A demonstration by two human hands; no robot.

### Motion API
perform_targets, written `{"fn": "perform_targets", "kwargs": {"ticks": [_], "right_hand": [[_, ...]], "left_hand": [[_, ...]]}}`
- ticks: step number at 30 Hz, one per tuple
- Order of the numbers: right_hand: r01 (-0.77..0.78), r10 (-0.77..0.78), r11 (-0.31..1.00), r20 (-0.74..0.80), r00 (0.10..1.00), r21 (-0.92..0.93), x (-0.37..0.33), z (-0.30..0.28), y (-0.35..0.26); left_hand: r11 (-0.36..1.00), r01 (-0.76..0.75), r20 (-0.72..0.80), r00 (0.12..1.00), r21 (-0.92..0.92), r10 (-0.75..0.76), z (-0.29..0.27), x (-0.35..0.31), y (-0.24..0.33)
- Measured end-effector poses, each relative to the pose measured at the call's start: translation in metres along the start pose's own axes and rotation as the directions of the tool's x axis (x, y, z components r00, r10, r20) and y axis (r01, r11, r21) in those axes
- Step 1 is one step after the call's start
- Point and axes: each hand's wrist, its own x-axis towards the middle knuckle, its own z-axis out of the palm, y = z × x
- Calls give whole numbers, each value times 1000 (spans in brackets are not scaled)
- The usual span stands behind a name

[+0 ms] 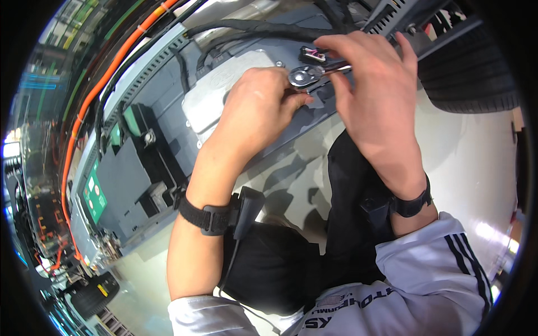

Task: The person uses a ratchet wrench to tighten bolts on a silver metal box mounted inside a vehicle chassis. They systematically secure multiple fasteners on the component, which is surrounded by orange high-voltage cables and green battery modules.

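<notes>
A chrome ratchet wrench (304,77) lies across the upper middle, its round head beside a silver metal housing (202,101). My left hand (255,106) is closed around the underside of that head, thumb below it; whatever the fingers cover there is hidden. From the right, my right hand (378,84) holds the handle loosely, thumb on the near side and index finger arched over the far side. Just beyond the handle sits a small black connector (311,54) with pink inside. One bolt (279,64) shows at the housing's corner.
Thick black cables (252,27) run behind the housing. An orange cable (92,101) curves down the left side along a perforated metal rail (151,64). A black box (120,173) with a green label stands at left. One tyre (471,73) is at the upper right.
</notes>
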Motion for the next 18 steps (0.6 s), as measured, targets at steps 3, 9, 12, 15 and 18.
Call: {"fn": "perform_targets", "kwargs": {"ticks": [3, 9, 12, 15, 18], "right_hand": [[-36, 34, 999, 77, 996, 29, 0, -1, -2], [-28, 9, 984, 107, 994, 177, -1, -2, 0], [-46, 12, 954, 114, 993, 297, -5, 1, -1], [-210, 113, 919, 287, 951, 334, -6, -4, -7], [-191, 75, 909, 305, 949, 371, -5, -8, -7]], "left_hand": [[997, 75, 12, 997, -33, -74, 3, -2, 0], [991, 84, -4, 996, -103, -84, 0, -1, 4], [990, 49, -34, 998, -135, -55, 0, -1, 3], [994, 59, -25, 998, -94, -62, 0, -2, 1], [999, 22, 7, 1000, -39, -22, -4, 0, 4]]}}
